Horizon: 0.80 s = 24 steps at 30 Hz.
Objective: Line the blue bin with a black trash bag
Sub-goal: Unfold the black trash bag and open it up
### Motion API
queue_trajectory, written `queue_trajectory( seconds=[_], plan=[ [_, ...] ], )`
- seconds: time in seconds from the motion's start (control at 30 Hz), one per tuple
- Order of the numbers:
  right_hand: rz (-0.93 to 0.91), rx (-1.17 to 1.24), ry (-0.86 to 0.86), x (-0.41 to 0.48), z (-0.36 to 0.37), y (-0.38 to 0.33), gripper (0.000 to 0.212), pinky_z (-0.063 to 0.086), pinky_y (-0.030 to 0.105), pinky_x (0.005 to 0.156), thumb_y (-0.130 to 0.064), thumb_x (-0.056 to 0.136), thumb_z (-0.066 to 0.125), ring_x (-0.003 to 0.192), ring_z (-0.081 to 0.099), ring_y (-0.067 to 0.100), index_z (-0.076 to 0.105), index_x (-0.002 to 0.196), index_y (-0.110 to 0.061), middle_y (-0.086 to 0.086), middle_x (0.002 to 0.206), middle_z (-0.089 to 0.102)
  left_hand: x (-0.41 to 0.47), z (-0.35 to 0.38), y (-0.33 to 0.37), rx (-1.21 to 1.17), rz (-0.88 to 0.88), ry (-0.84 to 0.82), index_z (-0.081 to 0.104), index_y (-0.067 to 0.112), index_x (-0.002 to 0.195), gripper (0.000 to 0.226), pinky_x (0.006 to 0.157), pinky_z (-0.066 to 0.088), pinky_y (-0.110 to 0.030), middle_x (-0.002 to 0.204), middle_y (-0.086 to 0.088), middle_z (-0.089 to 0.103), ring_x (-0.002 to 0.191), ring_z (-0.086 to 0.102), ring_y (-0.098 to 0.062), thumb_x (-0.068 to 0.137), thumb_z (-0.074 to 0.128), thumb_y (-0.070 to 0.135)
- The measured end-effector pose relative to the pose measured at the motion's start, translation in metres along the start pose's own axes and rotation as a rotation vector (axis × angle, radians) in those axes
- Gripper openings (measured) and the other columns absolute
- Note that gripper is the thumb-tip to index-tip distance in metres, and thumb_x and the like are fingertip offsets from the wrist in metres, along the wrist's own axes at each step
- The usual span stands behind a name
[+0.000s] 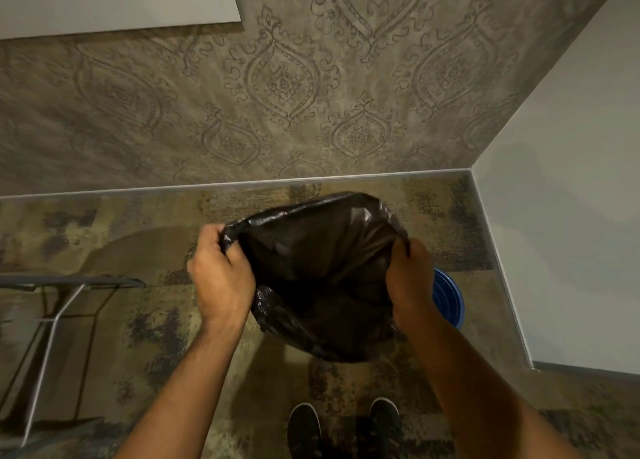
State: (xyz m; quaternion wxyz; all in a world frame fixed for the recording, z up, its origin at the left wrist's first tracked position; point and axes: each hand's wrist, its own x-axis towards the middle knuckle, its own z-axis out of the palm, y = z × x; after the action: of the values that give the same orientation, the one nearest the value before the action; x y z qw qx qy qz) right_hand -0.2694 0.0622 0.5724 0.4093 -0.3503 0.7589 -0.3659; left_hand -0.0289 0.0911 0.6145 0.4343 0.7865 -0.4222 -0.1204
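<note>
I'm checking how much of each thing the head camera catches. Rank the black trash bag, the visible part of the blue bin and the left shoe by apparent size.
1. Black trash bag, by far the largest.
2 and 3. Blue bin and left shoe look alike; the bag and right hand hide most of the bin, so no ranking.

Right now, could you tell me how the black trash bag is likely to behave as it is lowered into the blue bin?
The black trash bag looks thin and floppy: it sags and wrinkles between the left hand and right hand, so it probably needs spreading over the rim. It seems very light. Its glossy film may slip from pinched fingers.
</note>
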Motion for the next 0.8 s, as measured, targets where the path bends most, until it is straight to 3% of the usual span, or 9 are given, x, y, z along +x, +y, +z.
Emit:
queue_trajectory(
  seconds=[0.1, 0.17, 0.27, 0.37, 0.43, 0.47, 0.53, 0.63, 0.8],
  plan=[
    [-0.502, 0.107, 0.253, -0.017, -0.010, -0.040, 0.028, 0.042, 0.011, 0.059, -0.025, 0.110, 0.037, 0.065, 0.054, -0.007, 0.050, 0.086, -0.022, -0.012, 0.072, 0.049, 0.001, -0.010, 0.022, -0.131, 0.169, 0.224, 0.062, 0.000, 0.107, 0.018, 0.064, 0.038, -0.003, 0.083, 0.007, 0.057, 0.073, 0.057, 0.017, 0.096, 0.048, -0.004],
    [-0.806, 0.179, 0.377, -0.028, -0.020, -0.057, 0.025, 0.038, 0.001, 0.063, -0.022, 0.109, 0.037, 0.071, 0.051, -0.021, 0.049, 0.087, -0.022, -0.021, 0.073, 0.037, 0.002, -0.016, 0.033, -0.202, 0.353, 0.299, 0.059, -0.006, 0.106, 0.018, 0.074, 0.037, 0.001, 0.093, 0.016, 0.051, 0.084, 0.055, 0.021, 0.094, 0.048, -0.012],
    [-1.023, 0.143, 0.339, -0.033, -0.030, -0.048, 0.030, 0.034, 0.003, 0.065, -0.033, 0.112, 0.033, 0.077, 0.049, -0.021, 0.049, 0.096, -0.014, -0.022, 0.078, 0.031, 0.003, -0.014, 0.028, -0.253, 0.464, 0.226, 0.059, -0.002, 0.109, 0.020, 0.075, 0.041, -0.003, 0.095, 0.023, 0.049, 0.089, 0.056, 0.018, 0.091, 0.051, -0.003],
    [-0.769, -0.379, 0.084, -0.017, -0.030, -0.006, 0.029, 0.043, 0.013, 0.061, -0.038, 0.110, 0.035, 0.064, 0.052, -0.007, 0.051, 0.095, -0.019, -0.017, 0.070, 0.047, -0.002, 0.006, 0.005, -0.114, 0.181, -0.206, 0.065, 0.009, 0.114, 0.018, 0.072, 0.051, -0.033, 0.090, 0.012, 0.062, 0.085, 0.067, -0.005, 0.099, 0.055, 0.014],
    [-0.382, -0.837, -0.214, -0.005, -0.027, 0.028, 0.023, 0.055, 0.035, 0.075, -0.031, 0.108, 0.038, 0.076, 0.062, 0.011, 0.057, 0.111, -0.019, -0.001, 0.090, 0.068, -0.009, 0.024, -0.021, 0.075, 0.022, -0.422, 0.070, 0.010, 0.104, 0.014, 0.066, 0.045, -0.034, 0.084, 0.003, 0.064, 0.086, 0.070, -0.027, 0.104, 0.056, 0.013],
    [-0.278, -0.926, -0.269, -0.003, -0.028, 0.045, 0.025, 0.056, 0.040, 0.083, -0.029, 0.108, 0.039, 0.086, 0.066, 0.019, 0.057, 0.120, -0.019, 0.004, 0.100, 0.070, -0.016, 0.029, -0.034, 0.052, -0.049, -0.442, 0.070, 0.014, 0.097, 0.016, 0.064, 0.048, -0.027, 0.080, 0.006, 0.064, 0.081, 0.069, -0.023, 0.104, 0.056, 0.010],
    [-0.259, -0.806, -0.175, 0.002, -0.025, 0.067, 0.028, 0.054, 0.042, 0.085, -0.029, 0.107, 0.041, 0.091, 0.068, 0.025, 0.058, 0.127, -0.019, 0.002, 0.100, 0.070, -0.021, 0.032, -0.047, -0.102, -0.149, -0.414, 0.067, 0.021, 0.087, 0.023, 0.064, 0.048, -0.022, 0.080, 0.010, 0.064, 0.076, 0.062, -0.013, 0.102, 0.057, 0.007],
    [-0.282, -0.569, -0.009, 0.001, -0.023, 0.069, 0.017, 0.046, 0.028, 0.061, -0.026, 0.107, 0.047, 0.066, 0.059, 0.008, 0.064, 0.108, -0.023, -0.017, 0.074, 0.057, -0.023, 0.030, -0.057, -0.057, -0.164, -0.403, 0.060, 0.021, 0.080, 0.020, 0.057, 0.042, -0.030, 0.076, 0.003, 0.063, 0.069, 0.054, -0.011, 0.100, 0.057, 0.019],
    [-0.308, -0.471, -0.028, 0.003, -0.017, 0.051, 0.028, 0.037, 0.019, 0.057, -0.025, 0.110, 0.041, 0.065, 0.058, 0.007, 0.054, 0.085, -0.026, -0.012, 0.070, 0.056, -0.014, 0.024, -0.054, -0.045, -0.279, -0.364, 0.060, 0.012, 0.075, 0.029, 0.054, 0.034, -0.034, 0.068, -0.008, 0.060, 0.061, 0.049, -0.019, 0.103, 0.055, 0.018]
  ],
)
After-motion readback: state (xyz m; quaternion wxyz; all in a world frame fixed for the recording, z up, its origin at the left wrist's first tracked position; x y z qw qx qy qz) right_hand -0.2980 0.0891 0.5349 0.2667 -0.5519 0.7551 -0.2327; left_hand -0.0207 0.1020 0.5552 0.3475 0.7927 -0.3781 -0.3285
